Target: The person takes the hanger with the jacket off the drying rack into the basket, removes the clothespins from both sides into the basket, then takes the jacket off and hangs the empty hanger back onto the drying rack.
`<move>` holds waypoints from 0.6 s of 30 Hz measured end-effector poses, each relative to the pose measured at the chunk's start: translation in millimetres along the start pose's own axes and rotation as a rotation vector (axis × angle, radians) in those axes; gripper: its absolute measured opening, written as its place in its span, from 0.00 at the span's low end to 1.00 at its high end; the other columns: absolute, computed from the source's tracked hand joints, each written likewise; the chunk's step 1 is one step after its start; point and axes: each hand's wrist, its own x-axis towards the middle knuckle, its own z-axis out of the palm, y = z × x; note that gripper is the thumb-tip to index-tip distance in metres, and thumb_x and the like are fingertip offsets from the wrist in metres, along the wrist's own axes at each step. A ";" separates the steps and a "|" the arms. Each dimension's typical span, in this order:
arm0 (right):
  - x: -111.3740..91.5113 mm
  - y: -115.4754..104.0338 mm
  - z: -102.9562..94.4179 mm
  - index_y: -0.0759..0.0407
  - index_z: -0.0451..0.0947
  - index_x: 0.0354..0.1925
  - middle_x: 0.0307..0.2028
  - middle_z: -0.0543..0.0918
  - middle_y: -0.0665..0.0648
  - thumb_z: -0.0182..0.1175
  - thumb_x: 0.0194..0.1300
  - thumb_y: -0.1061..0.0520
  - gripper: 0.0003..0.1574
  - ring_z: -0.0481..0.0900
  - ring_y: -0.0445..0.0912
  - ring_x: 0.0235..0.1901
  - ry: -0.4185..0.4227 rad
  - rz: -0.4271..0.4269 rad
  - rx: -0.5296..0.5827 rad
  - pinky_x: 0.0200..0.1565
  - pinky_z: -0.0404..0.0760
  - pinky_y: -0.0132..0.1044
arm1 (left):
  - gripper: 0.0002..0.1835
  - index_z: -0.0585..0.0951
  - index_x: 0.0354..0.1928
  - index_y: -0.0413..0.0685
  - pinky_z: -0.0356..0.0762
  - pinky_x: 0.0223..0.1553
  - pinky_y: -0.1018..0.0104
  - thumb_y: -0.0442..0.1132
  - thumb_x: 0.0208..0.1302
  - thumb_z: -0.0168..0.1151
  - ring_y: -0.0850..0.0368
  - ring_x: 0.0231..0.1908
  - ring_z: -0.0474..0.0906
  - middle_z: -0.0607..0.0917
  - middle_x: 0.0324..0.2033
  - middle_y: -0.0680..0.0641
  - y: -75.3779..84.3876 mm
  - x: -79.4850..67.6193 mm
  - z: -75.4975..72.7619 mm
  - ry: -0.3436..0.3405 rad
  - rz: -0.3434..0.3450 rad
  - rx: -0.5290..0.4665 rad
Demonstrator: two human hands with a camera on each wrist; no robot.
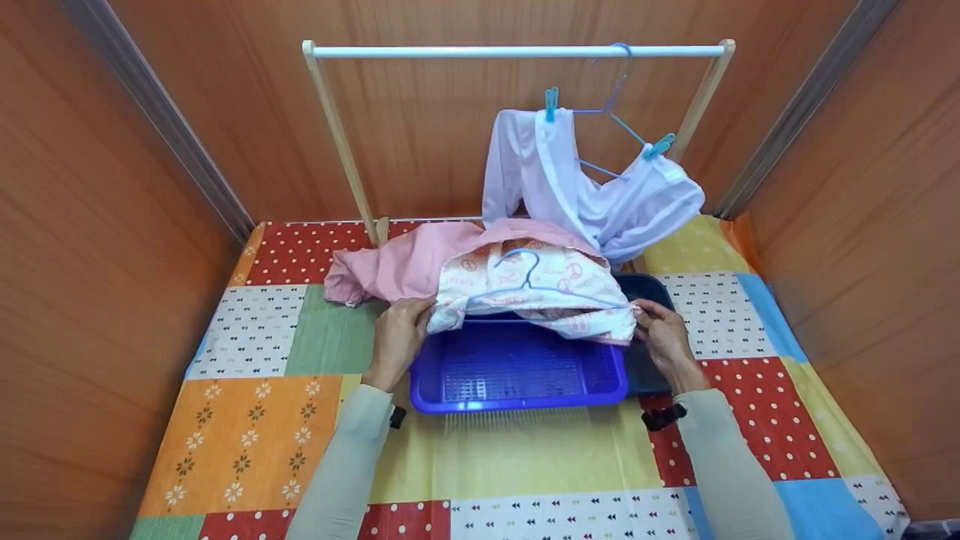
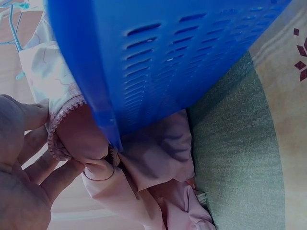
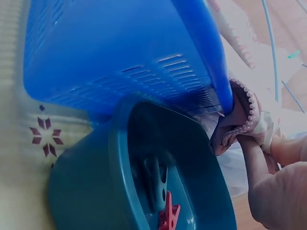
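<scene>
A pink garment (image 1: 405,262) with a white printed lining (image 1: 480,274) lies draped over the back of a blue-purple basket (image 1: 517,406). Against the lining rests a blue clothes hanger (image 1: 529,286), its hook pointing up and its arms spreading towards both hands. My left hand (image 1: 397,337) pinches the garment's left edge; the left wrist view shows fingers behind its lace trim (image 2: 60,115) and the thumb in front. At the opposite edge, my right hand (image 1: 664,337) pinches the cloth beside the trim (image 3: 252,108). Some fingertips are hidden by fabric.
Behind stands a rack with a white rail (image 1: 450,52), where a white garment (image 1: 555,165) hangs from a hanger with teal clothespins (image 1: 551,103). A dark teal tub (image 3: 81,177) holding clothespins, one a red clothespin (image 3: 168,218), sits right of the basket. Wooden panels (image 1: 90,225) flank the table.
</scene>
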 end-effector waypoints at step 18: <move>1.0 6.2 3.8 0.64 0.80 0.51 0.43 0.81 0.56 0.53 0.71 0.66 0.14 0.78 0.37 0.33 0.120 -0.146 -0.445 0.35 0.82 0.32 | 0.08 0.88 0.42 0.47 0.81 0.41 0.48 0.36 0.64 0.64 0.45 0.40 0.86 0.90 0.37 0.45 -0.5 1.0 0.7 -0.008 -0.012 -0.011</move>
